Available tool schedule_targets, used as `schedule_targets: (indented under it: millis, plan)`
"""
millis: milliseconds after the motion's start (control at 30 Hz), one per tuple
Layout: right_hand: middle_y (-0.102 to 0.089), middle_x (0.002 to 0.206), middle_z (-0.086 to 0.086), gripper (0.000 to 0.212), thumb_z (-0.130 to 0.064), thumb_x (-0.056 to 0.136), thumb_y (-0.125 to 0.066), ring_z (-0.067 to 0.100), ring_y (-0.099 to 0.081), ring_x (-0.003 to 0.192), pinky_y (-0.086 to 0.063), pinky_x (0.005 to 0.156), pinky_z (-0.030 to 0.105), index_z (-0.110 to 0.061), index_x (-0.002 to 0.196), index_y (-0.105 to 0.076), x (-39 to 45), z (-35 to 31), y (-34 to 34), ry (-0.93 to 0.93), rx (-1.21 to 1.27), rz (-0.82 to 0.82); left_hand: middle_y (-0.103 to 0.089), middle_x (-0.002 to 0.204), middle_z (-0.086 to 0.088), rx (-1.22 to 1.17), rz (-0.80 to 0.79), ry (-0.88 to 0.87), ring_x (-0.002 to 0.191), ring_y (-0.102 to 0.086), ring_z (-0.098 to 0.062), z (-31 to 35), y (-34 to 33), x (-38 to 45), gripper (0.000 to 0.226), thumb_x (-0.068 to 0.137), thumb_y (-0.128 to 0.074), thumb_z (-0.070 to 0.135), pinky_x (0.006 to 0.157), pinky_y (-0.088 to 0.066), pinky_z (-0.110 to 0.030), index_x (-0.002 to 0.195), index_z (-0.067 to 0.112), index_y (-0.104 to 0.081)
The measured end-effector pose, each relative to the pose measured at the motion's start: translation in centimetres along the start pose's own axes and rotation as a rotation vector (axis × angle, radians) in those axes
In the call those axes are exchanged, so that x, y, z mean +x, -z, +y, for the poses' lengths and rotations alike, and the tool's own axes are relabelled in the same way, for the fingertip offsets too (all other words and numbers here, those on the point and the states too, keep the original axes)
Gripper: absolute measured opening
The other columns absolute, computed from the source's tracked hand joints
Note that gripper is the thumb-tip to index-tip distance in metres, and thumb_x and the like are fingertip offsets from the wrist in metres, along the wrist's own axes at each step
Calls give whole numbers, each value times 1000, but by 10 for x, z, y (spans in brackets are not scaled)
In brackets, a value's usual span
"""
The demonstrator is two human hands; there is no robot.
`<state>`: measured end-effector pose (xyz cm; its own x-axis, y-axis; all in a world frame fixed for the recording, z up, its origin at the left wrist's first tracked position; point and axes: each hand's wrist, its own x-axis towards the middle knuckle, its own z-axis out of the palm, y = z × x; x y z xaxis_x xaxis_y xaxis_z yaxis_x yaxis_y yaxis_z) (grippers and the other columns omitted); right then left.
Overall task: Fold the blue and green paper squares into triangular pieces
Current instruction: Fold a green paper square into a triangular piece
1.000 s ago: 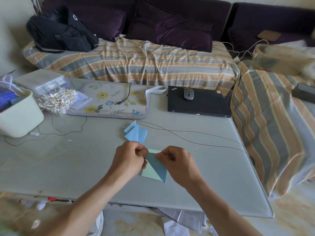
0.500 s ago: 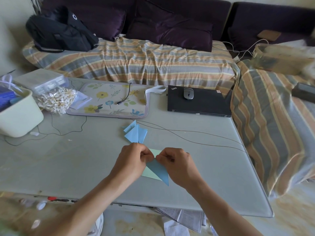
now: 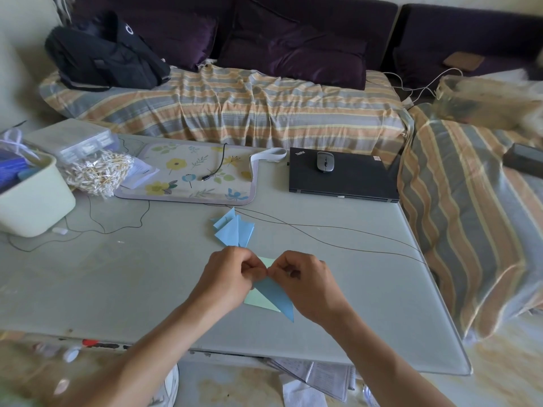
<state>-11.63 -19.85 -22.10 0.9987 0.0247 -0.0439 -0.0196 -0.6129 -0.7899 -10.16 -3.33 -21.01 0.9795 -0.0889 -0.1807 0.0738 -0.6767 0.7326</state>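
Note:
A blue paper piece (image 3: 277, 298), folded to a long triangle, points down toward me at the table's near middle. My left hand (image 3: 226, 279) and my right hand (image 3: 305, 282) both pinch its top end, fingertips meeting. Under it lies a pale green paper square (image 3: 258, 301), partly hidden by my hands and the blue piece. Just beyond my hands sits a small pile of folded blue triangular pieces (image 3: 233, 229).
A thin black cable (image 3: 323, 233) runs across the grey table (image 3: 117, 283) right behind the pile. Farther back are a floral mat (image 3: 188, 174), a closed black laptop (image 3: 343, 177) with a mouse (image 3: 325, 161), a bag of cotton swabs (image 3: 97, 171) and a cream bin (image 3: 32, 201).
My two hands have drawn closer together at the top of the blue piece, until the fingertips meet. The blue triangle's tip has shifted slightly toward me.

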Motion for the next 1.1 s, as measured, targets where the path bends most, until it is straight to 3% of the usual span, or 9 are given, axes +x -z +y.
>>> schedule_targets:
  millis: [167, 300, 533, 700, 933, 1100]
  plan:
    - [-58, 65, -8, 16, -23, 94, -66, 3, -47, 60, -39, 58, 15, -15, 80, -70, -1, -1, -3, 23, -41, -15, -69, 72, 8, 69, 1, -2, 73, -68, -13, 1, -2, -1, 14, 92, -71, 20, 58, -45, -20, 79, 25, -72]
    - [-56, 65, -8, 15, -22, 94, -65, 4, -47, 60, -38, 58, 16, -14, 82, -69, 0, 0, -2, 25, -46, -1, -65, 63, 13, 26, 28, -8, 62, -61, -1, 3, -1, -2, 11, 90, -74, 20, 50, -37, -11, 80, 24, -75]
    - [-56, 64, -9, 16, -21, 93, -65, -1, -49, 61, -38, 57, 13, -12, 81, -68, 2, 2, 0, -22, -41, 53, -64, 58, 9, -31, 108, 31, 52, -56, 2, 3, 0, -2, 13, 80, -85, 17, 50, -39, -9, 74, 21, -74]
    - [-60, 66, -8, 17, -27, 92, -68, 1, -49, 58, -37, 54, 11, -15, 80, -69, 2, 2, 0, -88, 17, 59, -67, 68, 10, 22, 113, 30, 63, -60, -3, -1, -3, 0, 16, 88, -76, 13, 49, -38, -12, 76, 22, -70]
    - [-64, 74, -3, 15, -23, 96, -60, 6, -51, 60, -35, 43, 10, -14, 87, -67, 1, 4, 1, -198, 52, 63, -65, 77, 6, 5, 27, -97, 73, -63, -12, -3, -3, 1, 31, 96, -53, 1, 61, -42, -16, 87, 30, -61]
    - [-72, 75, 8, 15, -20, 99, -53, 2, -53, 40, -35, 38, 13, -15, 90, -63, 2, 5, 3, -272, 138, 49, -69, 89, 10, -1, -14, -169, 82, -66, -7, 2, 1, -1, 42, 84, -49, -12, 75, -52, -19, 89, 26, -67]
